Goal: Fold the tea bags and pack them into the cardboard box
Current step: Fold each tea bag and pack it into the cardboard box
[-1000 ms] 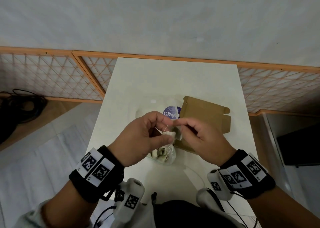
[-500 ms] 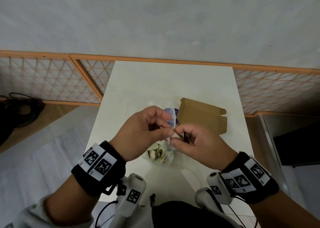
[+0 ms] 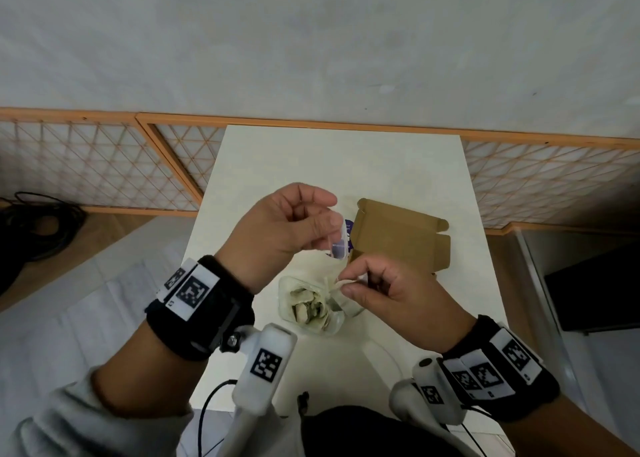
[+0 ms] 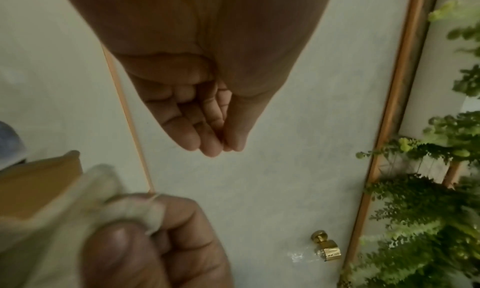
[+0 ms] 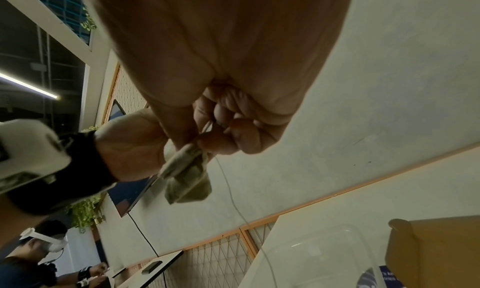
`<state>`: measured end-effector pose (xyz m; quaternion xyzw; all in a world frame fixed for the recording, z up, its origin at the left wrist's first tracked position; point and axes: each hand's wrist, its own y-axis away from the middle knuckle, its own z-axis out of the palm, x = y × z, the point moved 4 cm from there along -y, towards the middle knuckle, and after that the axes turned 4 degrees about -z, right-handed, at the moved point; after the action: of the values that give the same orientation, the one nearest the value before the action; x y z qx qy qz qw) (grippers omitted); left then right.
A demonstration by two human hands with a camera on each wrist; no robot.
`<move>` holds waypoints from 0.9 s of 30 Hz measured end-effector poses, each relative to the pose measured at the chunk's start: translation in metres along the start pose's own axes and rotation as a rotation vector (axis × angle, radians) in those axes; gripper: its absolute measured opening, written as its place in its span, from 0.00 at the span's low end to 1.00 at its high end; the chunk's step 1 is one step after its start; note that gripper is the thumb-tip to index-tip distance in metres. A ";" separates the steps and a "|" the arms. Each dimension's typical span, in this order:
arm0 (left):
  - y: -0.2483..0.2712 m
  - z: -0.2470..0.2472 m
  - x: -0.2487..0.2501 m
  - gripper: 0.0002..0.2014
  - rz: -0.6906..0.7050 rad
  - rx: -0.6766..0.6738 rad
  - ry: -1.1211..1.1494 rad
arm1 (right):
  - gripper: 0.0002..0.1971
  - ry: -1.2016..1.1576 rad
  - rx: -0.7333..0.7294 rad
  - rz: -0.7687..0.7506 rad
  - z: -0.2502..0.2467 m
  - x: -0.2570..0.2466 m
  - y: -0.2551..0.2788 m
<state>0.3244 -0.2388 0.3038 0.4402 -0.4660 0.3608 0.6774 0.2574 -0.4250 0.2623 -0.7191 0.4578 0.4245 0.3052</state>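
My right hand pinches a small folded tea bag between thumb and forefinger, just above the clear plastic tub that holds several more tea bags. The same tea bag shows crumpled in the right wrist view, with its thin string hanging free. My left hand hovers higher and to the left, fingers loosely curled, with nothing visible in them. The brown cardboard box lies open on the table just behind my right hand.
The tub's clear lid with a purple label stands between the left hand and the box. The white table is narrow, with floor on both sides. An orange lattice panel runs behind it. Black cables lie on the floor at left.
The hands, which met on the tea bag, have parted. My left hand let go and rose to the left. My right hand kept the tea bag and sank toward the tub.
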 end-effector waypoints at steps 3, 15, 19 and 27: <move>-0.014 0.000 0.006 0.09 0.010 0.013 0.007 | 0.05 -0.062 -0.015 0.015 0.001 -0.003 0.001; -0.029 0.008 -0.040 0.09 -0.229 0.029 -0.205 | 0.14 -0.391 0.095 0.107 -0.014 -0.009 -0.005; -0.014 0.000 -0.037 0.13 -0.162 0.151 -0.302 | 0.16 -0.345 0.179 0.103 -0.020 -0.003 -0.008; -0.010 0.016 -0.041 0.13 -0.009 0.003 -0.391 | 0.21 -0.322 0.270 0.126 -0.023 0.012 -0.010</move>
<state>0.3159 -0.2604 0.2651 0.5049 -0.5864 0.2662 0.5748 0.2770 -0.4444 0.2627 -0.5646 0.5000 0.4870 0.4406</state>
